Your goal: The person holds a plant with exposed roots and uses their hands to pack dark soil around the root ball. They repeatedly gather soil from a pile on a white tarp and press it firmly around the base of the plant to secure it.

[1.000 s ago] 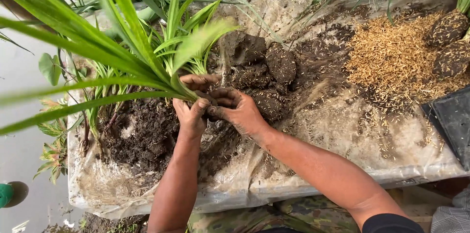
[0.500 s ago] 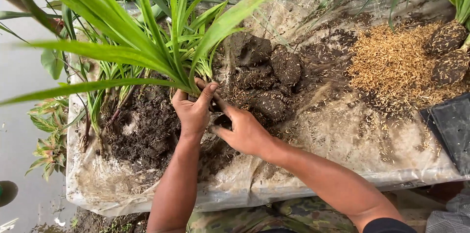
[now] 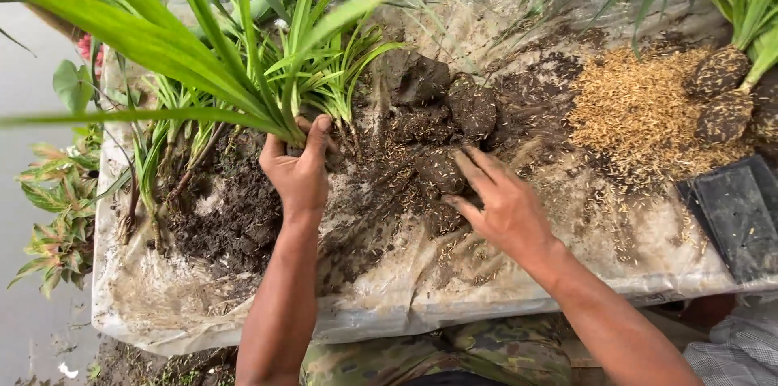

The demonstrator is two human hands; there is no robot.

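Note:
My left hand (image 3: 298,167) grips the base of a long-leaved green plant (image 3: 203,53), whose blades fan out up and to the left. My right hand (image 3: 498,203) lies apart from it, fingers spread, resting on a dark soil clump (image 3: 438,169) sprinkled with husks. More dark soil clumps (image 3: 442,94) sit just beyond. Both hands are soiled and work over a dirty plastic sheet (image 3: 559,272) spread on the work surface.
Loose dark soil (image 3: 235,216) lies left of my left hand, with small green seedlings (image 3: 174,135) beside it. A heap of tan rice husks (image 3: 640,110) is at right, rooted plant balls (image 3: 717,94) behind it, and a black tray (image 3: 733,216) at the right edge.
My right hand let go at the plant's base and moved right onto a soil clump. My left hand lifted the plant slightly up and left.

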